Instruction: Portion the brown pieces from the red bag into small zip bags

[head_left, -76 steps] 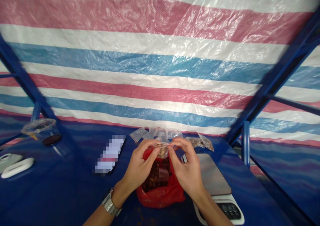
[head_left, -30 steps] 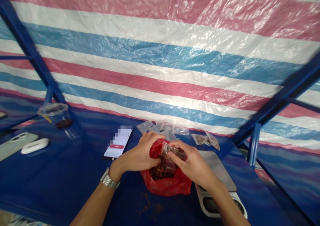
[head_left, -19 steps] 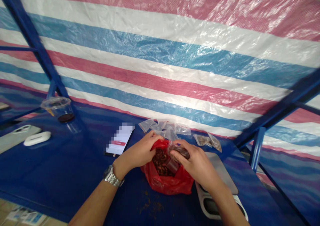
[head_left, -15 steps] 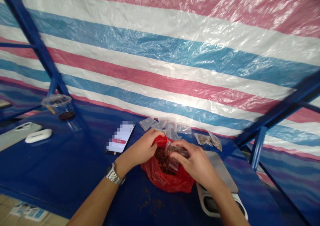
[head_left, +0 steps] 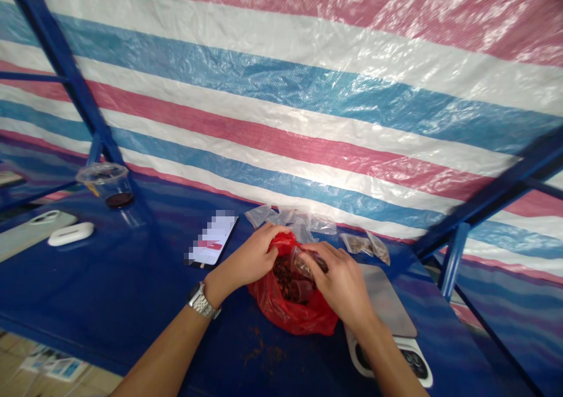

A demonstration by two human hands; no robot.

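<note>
A red plastic bag point(head_left: 290, 315) stands open on the blue table, with reddish-brown dried bits point(head_left: 287, 277) inside. My left hand point(head_left: 259, 255) pinches the bag's rim on its left side. A small clear plastic bag point(head_left: 303, 266) with brown bits in it is gripped in my right hand point(head_left: 336, 271), its mouth pointing down into the red bag. Fingers partly hide the small bag. Under my right forearm sits a white kitchen scale point(head_left: 389, 303) with a grey plate.
Clear zip bags point(head_left: 294, 218) lie behind the red bag, and filled small bags point(head_left: 367, 245) to their right. A phone point(head_left: 214, 238), white earbud case point(head_left: 71, 234), second phone point(head_left: 37, 231) and plastic cup point(head_left: 108, 183) are leftward. Crumbs point(head_left: 264, 350) dot the table front.
My right hand has shifted slightly left and turned, keeping the small clear bag over the red bag. My left hand stays at the rim. The view has shifted a little.
</note>
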